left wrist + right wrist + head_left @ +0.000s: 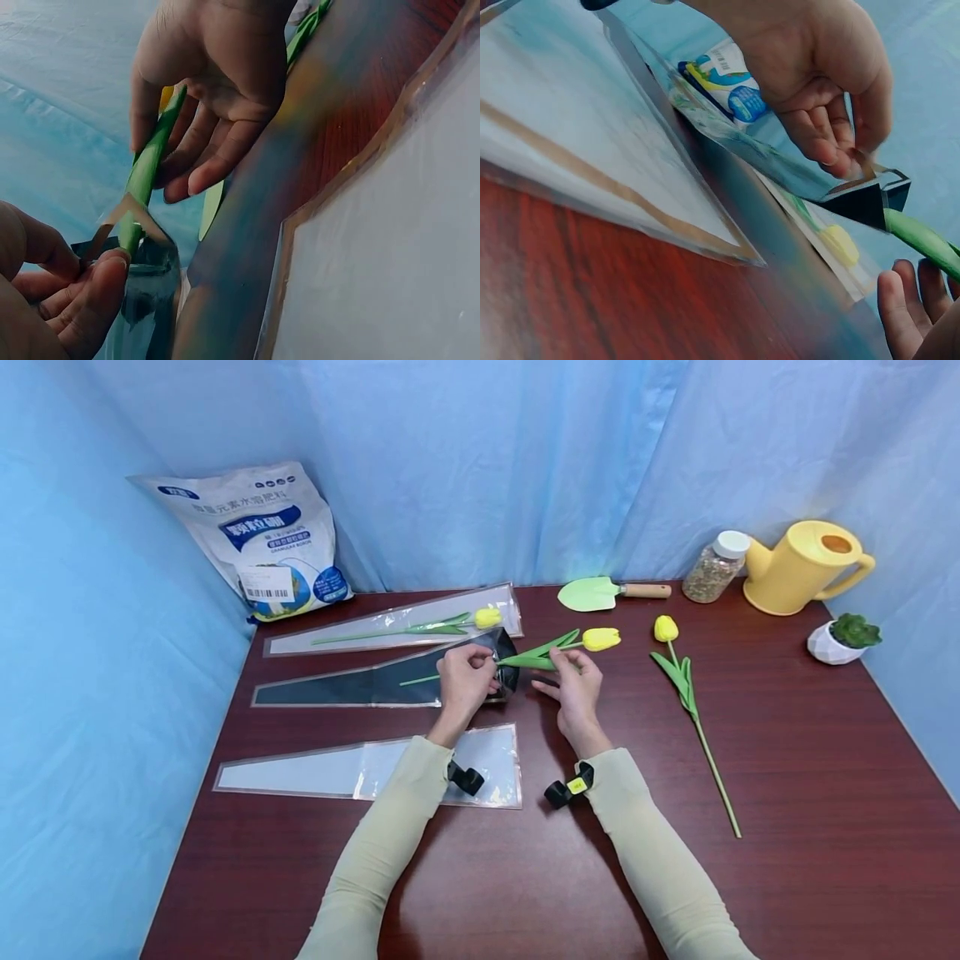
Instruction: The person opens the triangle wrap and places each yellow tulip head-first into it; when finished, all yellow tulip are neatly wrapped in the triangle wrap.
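1. The open end of a dark sleeve (390,683) is pinched by the left hand (463,680), its fingers curled round the edge.
2. A yellow tulip (600,639) is held by its leaves in the right hand (573,687), thumb and fingers closed on them.
3. The stem is partly inside the dark sleeve, while the flower head lies outside, above the table (810,827).
4. A second tulip is seen wrapped in a clear sleeve (390,627) behind.
5. A loose tulip (686,685) lies to the right; an empty clear sleeve (315,772) lies nearer.
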Demonstrator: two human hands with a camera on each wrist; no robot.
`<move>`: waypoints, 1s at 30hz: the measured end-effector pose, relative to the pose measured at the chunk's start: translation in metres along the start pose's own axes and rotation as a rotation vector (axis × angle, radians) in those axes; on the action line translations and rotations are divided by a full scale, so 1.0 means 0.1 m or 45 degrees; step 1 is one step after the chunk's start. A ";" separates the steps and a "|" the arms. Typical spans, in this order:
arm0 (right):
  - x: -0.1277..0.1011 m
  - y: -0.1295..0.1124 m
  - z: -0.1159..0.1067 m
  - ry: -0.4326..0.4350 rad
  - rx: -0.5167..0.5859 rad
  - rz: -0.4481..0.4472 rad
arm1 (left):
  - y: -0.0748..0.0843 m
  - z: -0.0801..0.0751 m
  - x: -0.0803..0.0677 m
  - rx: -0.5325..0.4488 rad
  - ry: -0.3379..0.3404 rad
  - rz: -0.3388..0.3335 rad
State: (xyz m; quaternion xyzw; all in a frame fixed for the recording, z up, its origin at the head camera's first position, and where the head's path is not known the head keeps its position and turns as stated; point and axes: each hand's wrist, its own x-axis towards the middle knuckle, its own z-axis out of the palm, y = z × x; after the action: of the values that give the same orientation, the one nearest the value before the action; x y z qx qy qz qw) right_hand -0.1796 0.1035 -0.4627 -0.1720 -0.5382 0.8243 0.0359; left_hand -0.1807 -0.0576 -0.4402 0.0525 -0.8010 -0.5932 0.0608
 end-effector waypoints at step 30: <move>-0.05 0.08 0.09 0.028 0.141 0.142 | 0.02 0.05 -0.03 -0.036 -0.025 0.043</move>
State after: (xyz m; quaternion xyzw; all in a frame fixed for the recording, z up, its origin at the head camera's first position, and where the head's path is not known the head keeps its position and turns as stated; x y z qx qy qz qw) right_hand -0.1767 0.0909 -0.4657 -0.2085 -0.4810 0.8515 0.0052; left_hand -0.1783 -0.0518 -0.4401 0.0325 -0.7938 -0.6039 0.0637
